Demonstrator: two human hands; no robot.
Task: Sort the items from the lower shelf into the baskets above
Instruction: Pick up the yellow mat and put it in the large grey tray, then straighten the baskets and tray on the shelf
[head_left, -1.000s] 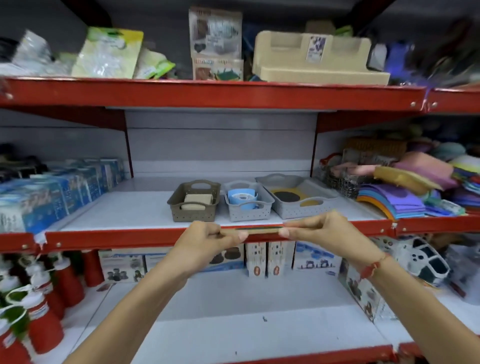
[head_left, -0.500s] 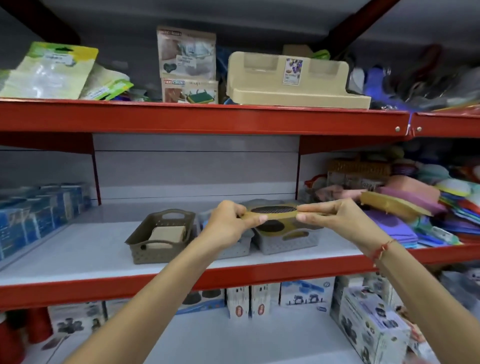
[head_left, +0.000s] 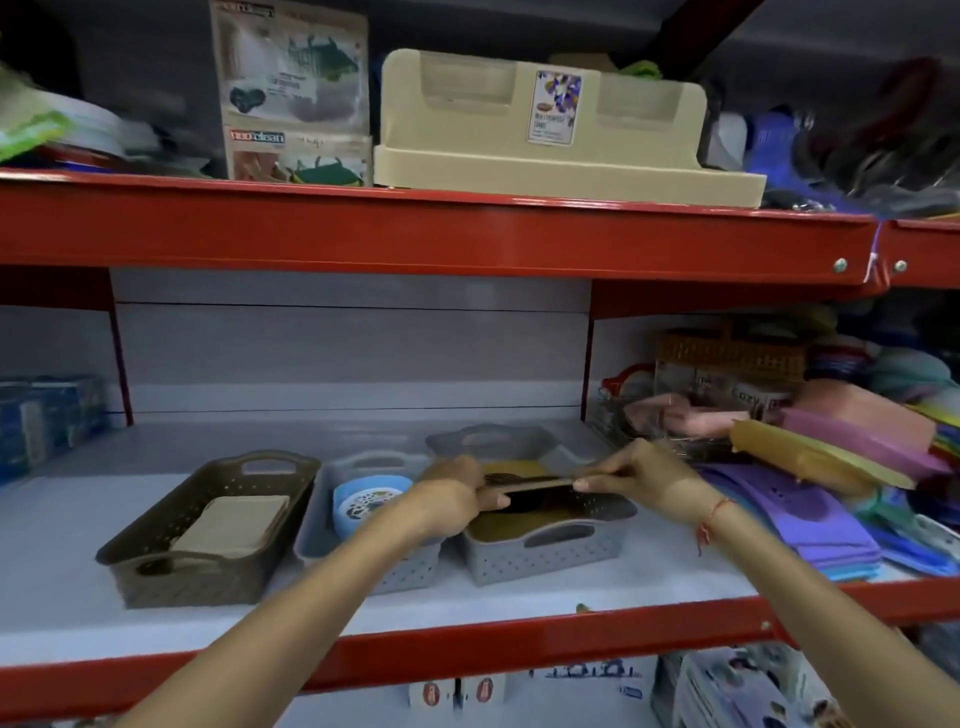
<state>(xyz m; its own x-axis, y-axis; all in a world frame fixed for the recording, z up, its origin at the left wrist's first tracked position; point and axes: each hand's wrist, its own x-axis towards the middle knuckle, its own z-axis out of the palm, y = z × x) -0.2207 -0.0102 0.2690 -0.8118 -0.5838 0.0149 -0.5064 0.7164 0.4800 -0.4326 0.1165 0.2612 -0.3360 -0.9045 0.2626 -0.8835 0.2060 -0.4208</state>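
Observation:
Three baskets stand side by side on the middle shelf. The brown basket (head_left: 156, 566) on the left holds a beige pad (head_left: 234, 525). The small grey basket (head_left: 410, 569) in the middle holds a blue round item (head_left: 363, 499). The larger grey basket (head_left: 545, 556) on the right has yellow and dark flat items in it. My left hand (head_left: 452, 499) and my right hand (head_left: 639, 478) each pinch one end of a flat tan item with a dark centre (head_left: 527, 483), held level just above that right basket.
The red shelf edge (head_left: 467, 654) runs across in front of the baskets. Stacked coloured mats (head_left: 852, 462) crowd the right side, blue boxes (head_left: 47, 415) the left. A beige tray (head_left: 545, 135) and packets sit on the top shelf. Boxes stand on the lower shelf.
Both hands lifted the flat item from the height of the shelf's front edge to above the right grey basket, then lowered it closer to that basket. The view tilted upward.

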